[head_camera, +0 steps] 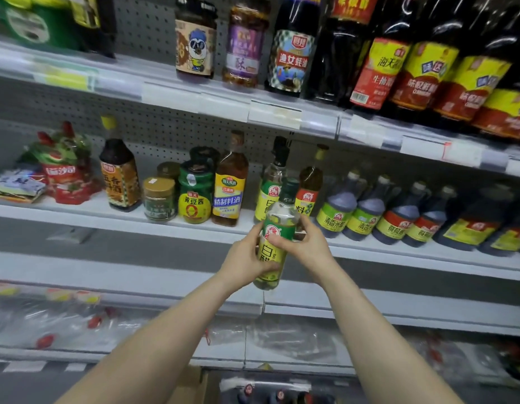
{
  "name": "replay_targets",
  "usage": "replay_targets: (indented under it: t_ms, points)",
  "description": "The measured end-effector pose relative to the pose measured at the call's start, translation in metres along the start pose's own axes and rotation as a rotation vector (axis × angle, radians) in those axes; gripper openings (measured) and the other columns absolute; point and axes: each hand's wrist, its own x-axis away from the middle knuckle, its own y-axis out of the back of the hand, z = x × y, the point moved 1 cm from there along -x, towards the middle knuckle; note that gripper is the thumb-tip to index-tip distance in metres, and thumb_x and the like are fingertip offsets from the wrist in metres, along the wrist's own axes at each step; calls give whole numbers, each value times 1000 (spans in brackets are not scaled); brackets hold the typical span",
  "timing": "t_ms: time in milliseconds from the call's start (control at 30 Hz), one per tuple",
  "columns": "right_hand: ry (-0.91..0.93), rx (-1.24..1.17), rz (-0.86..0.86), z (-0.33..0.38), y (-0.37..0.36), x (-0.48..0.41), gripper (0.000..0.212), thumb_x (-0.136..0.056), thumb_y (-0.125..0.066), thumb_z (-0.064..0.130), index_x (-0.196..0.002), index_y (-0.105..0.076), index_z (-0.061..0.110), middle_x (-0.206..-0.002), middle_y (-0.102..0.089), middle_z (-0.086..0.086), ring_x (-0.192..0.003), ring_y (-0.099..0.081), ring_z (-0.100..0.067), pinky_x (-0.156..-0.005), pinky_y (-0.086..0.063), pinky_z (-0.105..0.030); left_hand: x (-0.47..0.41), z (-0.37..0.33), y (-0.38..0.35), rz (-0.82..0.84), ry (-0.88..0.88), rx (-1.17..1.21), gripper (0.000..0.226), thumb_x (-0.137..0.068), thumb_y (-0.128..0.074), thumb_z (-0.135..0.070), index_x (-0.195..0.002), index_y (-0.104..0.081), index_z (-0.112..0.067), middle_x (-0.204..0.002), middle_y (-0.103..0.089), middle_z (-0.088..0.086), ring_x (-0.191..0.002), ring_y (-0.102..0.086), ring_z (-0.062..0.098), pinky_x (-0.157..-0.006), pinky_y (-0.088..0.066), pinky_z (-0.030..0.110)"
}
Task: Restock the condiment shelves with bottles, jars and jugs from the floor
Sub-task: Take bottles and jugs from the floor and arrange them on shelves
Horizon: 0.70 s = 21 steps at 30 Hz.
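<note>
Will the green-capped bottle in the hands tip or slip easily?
Probably tippy: the green-capped bottle is tall and narrow. It appears filled, so likely heavy for its size. Its glossy wall may slip; the left hand and right hand both grip it.

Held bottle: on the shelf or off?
Off. The left hand and right hand grip the bottle in front of the shelf, its base below the shelf's front edge. Slightly tilted, cap on.

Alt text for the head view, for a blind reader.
Two hands hold a green-capped bottle with a yellow-green label before the middle shelf. The left hand grips low, the right hand higher. Dark sauce bottles line the shelf above.
</note>
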Motion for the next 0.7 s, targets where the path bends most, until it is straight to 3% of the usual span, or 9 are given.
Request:
replay_targets:
  t_ms: [133, 200, 367, 567, 700]
  points:
    - [-33, 253, -129, 1, -14, -10, 63, -67, -91, 28, -115, -51, 22, -119, -67, -4, -108, -64, -22, -92, -54, -43, -19, 1, 0, -56, -23, 5, 99, -59, -81, -40, -146, -34, -36, -116, -71, -6, -104, -67, 17, -90, -55, 38]
    - [-31, 256, -159, 2, -17, -19, 62, -68, -91, 26, -117, -54, 19, -120, -68, -5, -109, -64, -23, -92, -53, -41, -29, 1, 2, -79, -37, -9, 99, -58, -81, -43, -146, -35, -37, -114, -71, -7, -101, -67, 16, -86, -55, 33]
    - [-10, 252, -177, 11, -14, -45, 63, -67, -92, 21, -119, -55, 16, -119, -68, -3, -101, -62, -15, -84, -50, -32, -58, 5, 16, 17, -72, 25, 103, -71, -85, -10, -153, -27, -31, -130, -64, 1, -114, -63, 20, -97, -52, 46]
    - [-3, 158, -170, 9, -14, -62, 63, -68, -91, 13, -117, -50, 22, -108, -61, 8, -96, -59, -9, -69, -42, -11, -81, 13, 25, 65, -95, 23, 101, -76, -76, 6, -153, -25, -36, -133, -48, -15, -125, -57, 19, -105, -48, 45]
    - [-6, 122, -180, -1, -18, -71, 70, -68, -90, 8, -127, -53, 15, -120, -66, -1, -105, -62, -15, -84, -49, -24, -89, 19, 24, 45, -108, 12, 100, -78, -74, 6, -147, -23, -44, -132, -49, -14, -123, -58, 19, -104, -49, 45]
